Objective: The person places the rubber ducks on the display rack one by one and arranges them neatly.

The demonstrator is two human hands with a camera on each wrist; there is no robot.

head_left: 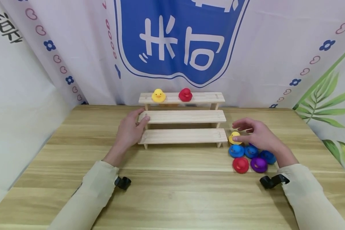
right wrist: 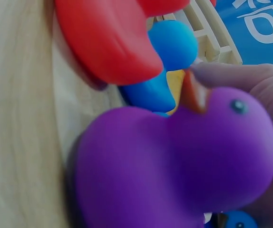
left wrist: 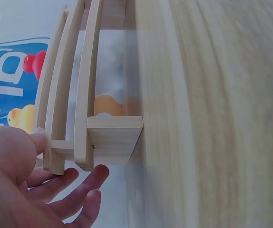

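A three-step wooden shelf (head_left: 184, 116) stands on the table. At its left end my left hand (head_left: 130, 127) grips the middle board, thumb on the board and fingers behind its end, as the left wrist view shows. On the top board sit a yellow rubber duck (head_left: 158, 95) and a red rubber duck (head_left: 185, 95). To the right of the shelf, my right hand (head_left: 257, 132) hovers over another yellow duck (head_left: 234, 137), thumb overlapping it and fingers apart above it. The right wrist view has a purple duck (right wrist: 174, 161) in front, which hides much of this hand.
Near my right hand stand several more ducks on the table (head_left: 172, 195): blue ones (head_left: 236, 151), a red one (head_left: 240, 165) and a purple one (head_left: 259, 164). A printed curtain (head_left: 264, 54) hangs behind the shelf.
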